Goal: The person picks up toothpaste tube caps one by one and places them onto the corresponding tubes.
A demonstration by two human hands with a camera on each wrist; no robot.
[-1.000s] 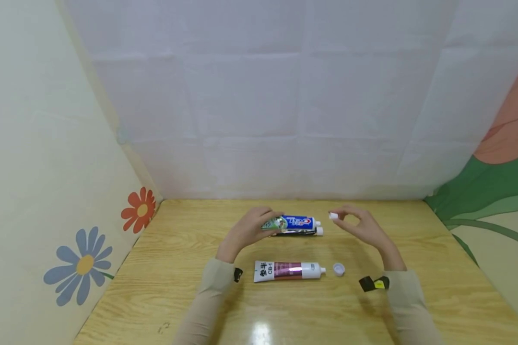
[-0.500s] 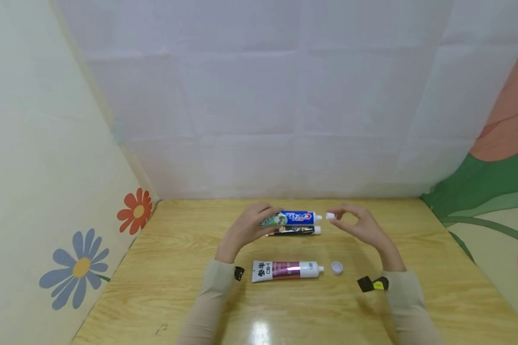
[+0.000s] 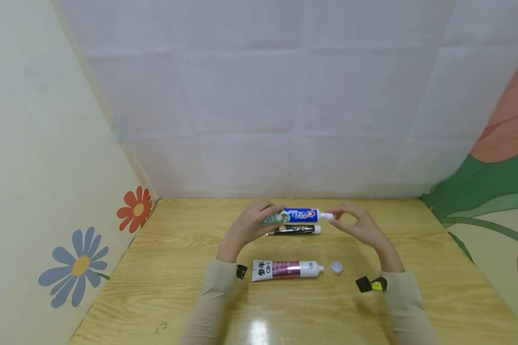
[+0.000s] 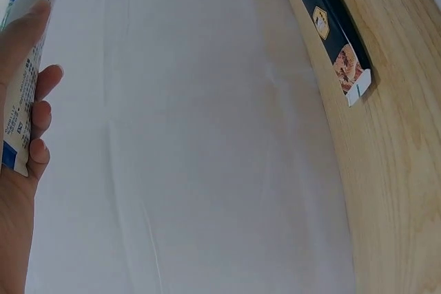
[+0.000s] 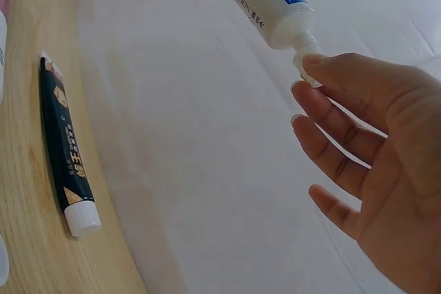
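My left hand [image 3: 254, 223] grips a blue and green toothpaste tube [image 3: 302, 215] by its flat end, with fingers wrapped round it in the left wrist view. The tube is held level above the table, its nozzle pointing right. Between thumb and forefinger, my right hand [image 5: 386, 115] pinches a small white cap [image 5: 303, 67] right at the threaded nozzle. The other fingers of that hand are spread and loosely bent. Below the held tube a black toothpaste tube [image 3: 295, 230], its white cap on, lies on the table. The left palm hides part of the held tube's tail.
Nearer me on the wooden table [image 3: 177, 297] lies a white and maroon toothpaste tube [image 3: 287, 270] with a bare nozzle. Its loose white cap [image 3: 336, 267] sits just to the right. A white cloth [image 3: 250, 96] hangs behind the table's far edge.
The held tube has risen slightly away from the black one. The white cap, apart from the nozzle in the earlier frames, now meets it in the right hand's pinch.
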